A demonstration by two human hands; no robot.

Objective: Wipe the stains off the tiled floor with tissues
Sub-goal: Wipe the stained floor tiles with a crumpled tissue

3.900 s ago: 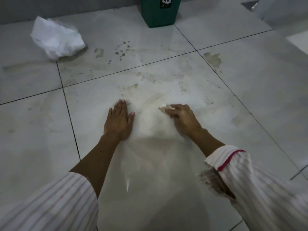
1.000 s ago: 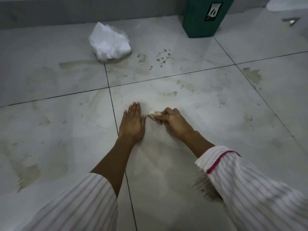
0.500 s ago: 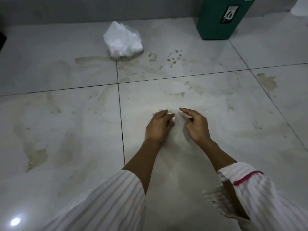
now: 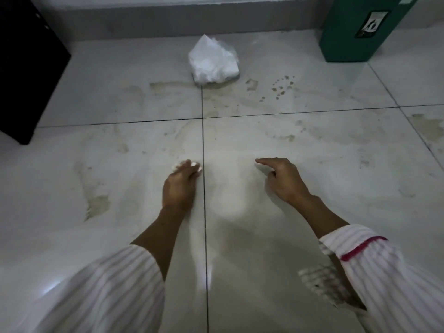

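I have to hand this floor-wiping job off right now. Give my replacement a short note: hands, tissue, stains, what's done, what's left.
Left hand grips a small tissue wad on the floor beside the grout line. Right hand is open, holding nothing, forefinger extended. The spare tissue bundle lies near the wall; the green bin is far right.
Done: the patch between the hands looks mostly clean.
Left: brown smear at left, droplets by the bundle, blotch at right.

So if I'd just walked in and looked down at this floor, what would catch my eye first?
Probably the two bare arms reaching out over the tiled floor: the left hand presses a small tissue to a tile, and the right hand hovers empty beside it. Next, the crumpled white tissue pack lying farther off near the wall, and the brown stains spotted to its right. A green bin stands at top right.
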